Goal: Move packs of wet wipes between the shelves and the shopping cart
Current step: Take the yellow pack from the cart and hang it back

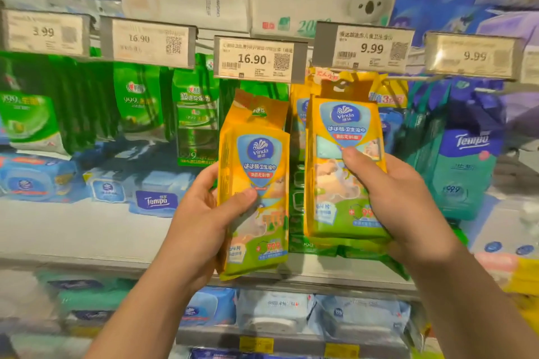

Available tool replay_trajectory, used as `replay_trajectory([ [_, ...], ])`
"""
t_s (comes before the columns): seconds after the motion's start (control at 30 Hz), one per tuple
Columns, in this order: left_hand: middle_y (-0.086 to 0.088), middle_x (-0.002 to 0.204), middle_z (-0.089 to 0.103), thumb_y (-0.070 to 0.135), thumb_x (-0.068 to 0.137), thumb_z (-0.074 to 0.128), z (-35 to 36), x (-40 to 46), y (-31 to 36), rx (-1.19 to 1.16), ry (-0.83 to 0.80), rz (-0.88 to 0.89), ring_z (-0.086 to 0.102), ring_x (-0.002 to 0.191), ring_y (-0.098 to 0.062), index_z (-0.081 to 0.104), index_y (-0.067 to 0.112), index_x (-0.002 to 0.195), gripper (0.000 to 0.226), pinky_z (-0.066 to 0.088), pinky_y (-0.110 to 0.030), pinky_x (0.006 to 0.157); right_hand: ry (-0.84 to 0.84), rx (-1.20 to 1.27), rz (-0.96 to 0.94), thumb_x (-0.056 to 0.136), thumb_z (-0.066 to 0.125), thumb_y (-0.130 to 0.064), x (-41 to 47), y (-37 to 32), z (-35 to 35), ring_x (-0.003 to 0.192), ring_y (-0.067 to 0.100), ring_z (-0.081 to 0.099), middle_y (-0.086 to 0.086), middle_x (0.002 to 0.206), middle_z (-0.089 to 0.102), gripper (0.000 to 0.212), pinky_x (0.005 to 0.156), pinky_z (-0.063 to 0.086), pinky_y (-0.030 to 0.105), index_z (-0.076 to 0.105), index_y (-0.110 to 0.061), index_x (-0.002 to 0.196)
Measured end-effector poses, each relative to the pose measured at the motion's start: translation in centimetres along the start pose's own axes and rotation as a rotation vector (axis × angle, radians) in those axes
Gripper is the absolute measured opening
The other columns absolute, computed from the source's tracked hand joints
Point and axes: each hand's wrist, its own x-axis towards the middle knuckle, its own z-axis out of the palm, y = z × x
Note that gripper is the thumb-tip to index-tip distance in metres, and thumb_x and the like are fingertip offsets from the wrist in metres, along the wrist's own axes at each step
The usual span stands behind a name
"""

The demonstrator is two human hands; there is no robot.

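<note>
At the wipes shelf, left hand and right hand each grip a yellow pack, thumbs in front; right pack hangs below its peg, so its hole likely needs aligning.

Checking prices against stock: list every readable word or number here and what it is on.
"Vinda": yellow pack in left hand
"Vinda": yellow pack in right hand
"16.90": middle price tag
"9.99": price tag beside it
"Tempo": teal pack
Small print, barcodes: blurred.
</note>
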Motion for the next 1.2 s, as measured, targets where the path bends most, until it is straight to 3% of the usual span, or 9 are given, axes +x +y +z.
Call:
replay_trajectory([
  [0.1, -0.012, 0.109, 0.078, 0.014, 0.070, 0.074, 0.2, 0.3, -0.3, 0.001, 0.024, 0.013, 0.078, 0.088, -0.026, 0.063, 0.018, 0.125, 0.057, 0.062, -0.038, 0.067, 0.016, -0.039, -0.020, 0.091, 0.073, -0.039, 1.9, 0.8, 0.3, 0.092, 0.027, 0.077, 0.001, 0.098, 0.080, 0.017, 0.088, 0.059, 0.056, 0.078, -0.026, 0.100],
  [0.23, -0.012, 0.110, 0.078, 0.014, 0.069, 0.075, 0.3, 0.6, -0.6, 0.014, 0.036, 0.006, 0.077, 0.093, -0.029, 0.062, 0.017, 0.128, 0.060, 0.064, -0.042, 0.074, 0.060, -0.093, -0.013, 0.069, 0.077, -0.059, 4.9, 1.7, 1.5, 0.092, 0.027, 0.076, 0.001, 0.098, 0.079, 0.051, 0.088, 0.059, 0.059, 0.074, -0.021, 0.103],
  [0.33, -0.011, 0.110, 0.078, 0.015, 0.069, 0.075, 0.3, 0.9, -0.8, 0.019, 0.034, 0.000, 0.077, 0.094, -0.029, 0.061, 0.017, 0.129, 0.062, 0.064, -0.042, 0.074, 0.127, -0.153, -0.043, 0.065, 0.075, -0.066, 7.2, 2.3, 2.2, 0.094, 0.026, 0.073, 0.002, 0.100, 0.076, 0.061, 0.089, 0.059, 0.054, 0.069, -0.018, 0.102],
  [0.47, -0.011, 0.110, 0.078, 0.015, 0.070, 0.075, 0.2, 1.2, -0.9, 0.021, 0.029, -0.005, 0.077, 0.093, -0.029, 0.061, 0.018, 0.129, 0.061, 0.064, -0.041, 0.073, 0.209, -0.157, -0.067, 0.078, 0.077, -0.054, 10.0, 2.9, 2.8, 0.093, 0.019, 0.067, 0.000, 0.103, 0.070, 0.053, 0.075, 0.053, 0.033, 0.066, -0.014, 0.112],
  [0.63, -0.011, 0.109, 0.078, 0.013, 0.070, 0.074, 0.2, 1.6, -1.1, 0.014, 0.033, 0.002, 0.077, 0.091, -0.027, 0.061, 0.016, 0.128, 0.060, 0.064, -0.039, 0.071, 0.235, -0.094, -0.072, 0.085, 0.080, -0.039, 12.9, 3.6, 3.8, 0.087, 0.011, 0.067, -0.008, 0.092, 0.072, 0.025, 0.070, 0.046, 0.024, 0.067, -0.020, 0.095],
  [0.7, -0.012, 0.109, 0.078, 0.012, 0.070, 0.074, 0.3, 1.7, -1.3, 0.010, 0.029, 0.002, 0.077, 0.090, -0.026, 0.062, 0.015, 0.127, 0.059, 0.064, -0.039, 0.071, 0.237, -0.105, -0.063, 0.085, 0.080, -0.040, 13.6, 3.9, 4.1, 0.083, 0.008, 0.064, -0.012, 0.088, 0.069, 0.025, 0.066, 0.044, 0.023, 0.065, -0.022, 0.093],
  [0.83, -0.012, 0.109, 0.078, 0.010, 0.070, 0.073, 0.2, 1.7, -1.5, 0.017, 0.029, -0.002, 0.077, 0.089, -0.026, 0.061, 0.015, 0.128, 0.058, 0.064, -0.038, 0.071, 0.234, -0.138, -0.063, 0.087, 0.078, -0.040, 14.8, 4.7, 4.3, 0.089, 0.014, 0.066, -0.014, 0.089, 0.070, 0.024, 0.075, 0.047, 0.027, 0.066, -0.025, 0.102],
  [0.97, -0.011, 0.110, 0.078, 0.010, 0.071, 0.074, 0.1, 1.8, -1.5, 0.017, 0.025, -0.008, 0.077, 0.091, -0.026, 0.060, 0.015, 0.129, 0.060, 0.063, -0.037, 0.070, 0.240, -0.176, -0.070, 0.093, 0.073, -0.035, 15.8, 5.2, 4.6, 0.095, 0.018, 0.069, -0.006, 0.098, 0.073, 0.026, 0.081, 0.051, 0.030, 0.069, -0.021, 0.114],
  [1.2, -0.010, 0.107, 0.079, 0.009, 0.071, 0.073, 0.5, 1.5, -1.6, 0.007, 0.015, -0.011, 0.078, 0.088, -0.024, 0.060, 0.014, 0.127, 0.058, 0.063, -0.036, 0.069, 0.234, -0.214, -0.078, 0.100, 0.063, -0.028, 16.0, 6.2, 5.0, 0.096, 0.016, 0.061, -0.001, 0.111, 0.066, 0.034, 0.079, 0.045, 0.027, 0.059, -0.016, 0.132],
])
